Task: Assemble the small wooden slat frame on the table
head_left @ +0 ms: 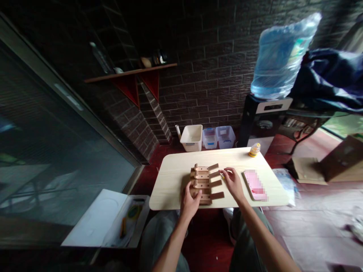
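Observation:
A wooden block (202, 181) with several hinged-looking wooden paddles sticking out to the right rests on the pale table (172, 181). My left hand (191, 200) is closed around the block's near left side, thumb on top and fingers at its edge. Beside the paddle tips, my right hand (233, 182) has its thumb and index finger drawn together at the end of the second paddle from the back. A tiny yellow bit shows at those fingertips; what they pinch is too small to make out.
Right of my right hand lies a pink, partly blurred phone-shaped object (255, 185). A yellow-capped clear bottle (254, 150) stands at the far right corner. Beyond the table are plastic bins (192, 138) and a water dispenser (263, 117). An open white box (138, 226) sits at left.

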`<state>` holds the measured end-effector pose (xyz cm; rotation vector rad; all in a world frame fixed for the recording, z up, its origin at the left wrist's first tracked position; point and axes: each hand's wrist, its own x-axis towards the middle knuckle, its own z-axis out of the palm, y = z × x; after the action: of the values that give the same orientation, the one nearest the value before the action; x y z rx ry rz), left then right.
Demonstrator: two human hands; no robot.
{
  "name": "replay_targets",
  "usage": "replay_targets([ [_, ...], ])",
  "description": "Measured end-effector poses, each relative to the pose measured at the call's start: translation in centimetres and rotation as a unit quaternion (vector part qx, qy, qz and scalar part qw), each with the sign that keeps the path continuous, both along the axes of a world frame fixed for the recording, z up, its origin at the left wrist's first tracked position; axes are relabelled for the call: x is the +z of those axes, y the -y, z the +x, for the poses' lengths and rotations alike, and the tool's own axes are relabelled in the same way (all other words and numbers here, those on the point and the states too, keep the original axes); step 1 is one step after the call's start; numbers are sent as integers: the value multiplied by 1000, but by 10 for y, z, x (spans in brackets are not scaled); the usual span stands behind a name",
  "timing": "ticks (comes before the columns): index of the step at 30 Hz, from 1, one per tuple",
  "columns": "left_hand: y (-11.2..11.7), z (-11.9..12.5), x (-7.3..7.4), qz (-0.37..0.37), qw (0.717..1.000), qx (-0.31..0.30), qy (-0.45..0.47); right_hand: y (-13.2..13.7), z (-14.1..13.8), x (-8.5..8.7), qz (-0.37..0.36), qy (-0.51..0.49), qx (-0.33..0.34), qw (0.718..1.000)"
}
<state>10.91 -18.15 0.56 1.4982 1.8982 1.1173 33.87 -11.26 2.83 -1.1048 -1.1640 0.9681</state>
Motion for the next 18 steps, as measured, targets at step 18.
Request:
replay_targets([
  [18,-174,-85,2,-35,993,-108,-30,-127,-31,-62,-76,-62,143,985],
])
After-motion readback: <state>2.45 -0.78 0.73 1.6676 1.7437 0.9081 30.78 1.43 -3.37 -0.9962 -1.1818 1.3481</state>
